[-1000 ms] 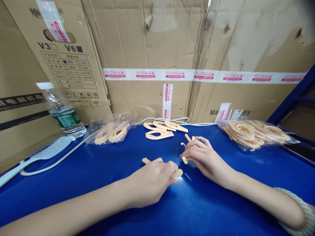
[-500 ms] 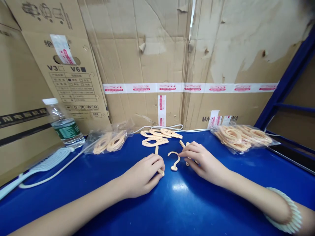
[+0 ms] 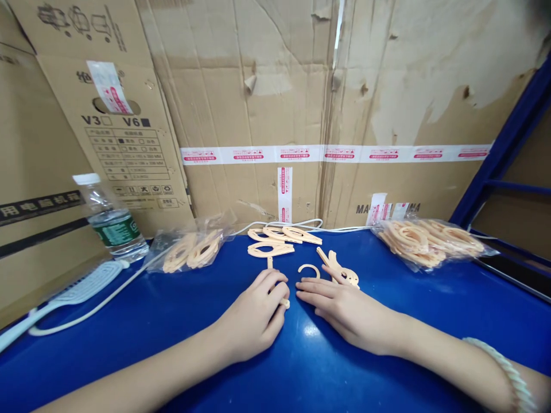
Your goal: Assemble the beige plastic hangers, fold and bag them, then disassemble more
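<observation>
My left hand (image 3: 260, 312) rests on the blue table with its fingers closed round a narrow beige hanger arm (image 3: 270, 263), whose two ends poke out above and below. My right hand (image 3: 344, 312) lies palm down, fingers stretched out, over the lower part of a beige hanger hook (image 3: 309, 267); only its curved top shows. Just beyond the right fingers are more loose beige hanger parts (image 3: 344, 274), partly covered by that hand. Farther back, several flat beige folded hangers (image 3: 270, 250) lie in a small group.
A clear bag of beige hangers (image 3: 191, 251) lies at left, and a fuller bag (image 3: 424, 242) at right. A water bottle (image 3: 114, 223), a pale blue hairbrush (image 3: 88, 282) and a white cable (image 3: 99, 304) sit at left. Cardboard (image 3: 253, 189) walls the back.
My right hand has moved left and nearer to me, off the loose parts and over the hook, its fingers straightening. My left hand keeps its hold on the hanger arm, shifting slightly.
</observation>
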The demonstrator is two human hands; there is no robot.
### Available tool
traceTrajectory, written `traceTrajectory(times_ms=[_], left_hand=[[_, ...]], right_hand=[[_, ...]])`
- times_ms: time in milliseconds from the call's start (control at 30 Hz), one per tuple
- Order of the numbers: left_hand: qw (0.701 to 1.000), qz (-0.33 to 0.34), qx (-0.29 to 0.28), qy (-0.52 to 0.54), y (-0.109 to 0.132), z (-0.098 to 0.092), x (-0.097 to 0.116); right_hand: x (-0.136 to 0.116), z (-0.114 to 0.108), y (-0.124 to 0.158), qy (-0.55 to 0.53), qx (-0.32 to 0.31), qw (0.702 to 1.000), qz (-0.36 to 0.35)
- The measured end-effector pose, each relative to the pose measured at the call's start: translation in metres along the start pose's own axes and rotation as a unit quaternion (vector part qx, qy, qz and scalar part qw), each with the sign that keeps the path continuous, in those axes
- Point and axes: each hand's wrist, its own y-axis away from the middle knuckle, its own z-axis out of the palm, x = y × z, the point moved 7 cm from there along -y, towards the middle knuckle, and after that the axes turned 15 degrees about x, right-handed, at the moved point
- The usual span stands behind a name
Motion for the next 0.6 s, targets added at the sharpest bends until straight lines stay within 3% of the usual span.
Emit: traceTrajectory(times_ms=[100,267,333,600], left_hand=[[1.000,0.007,-0.003,0.009,0.000,0.002,-0.001],[1.000,-0.003,0.011,0.003,-0.001,0.001,-0.001],[1.000,-0.004,0.014,-0.001,-0.001,0.001,0.000],[1.000,0.017,0.020,-0.007,-0.001,0.000,0.005]], right_hand=[[0.003,0.001,-0.004,-0.013,-0.009,1.000,-0.025],[0.008,-0.023,-0.007,0.055,0.069,0.996,-0.024],[0.009,-0.027,-0.005,0.079,0.072,0.994,-0.012],[0.002,-0.006,-0.006,0.080,0.024,0.996,-0.020]])
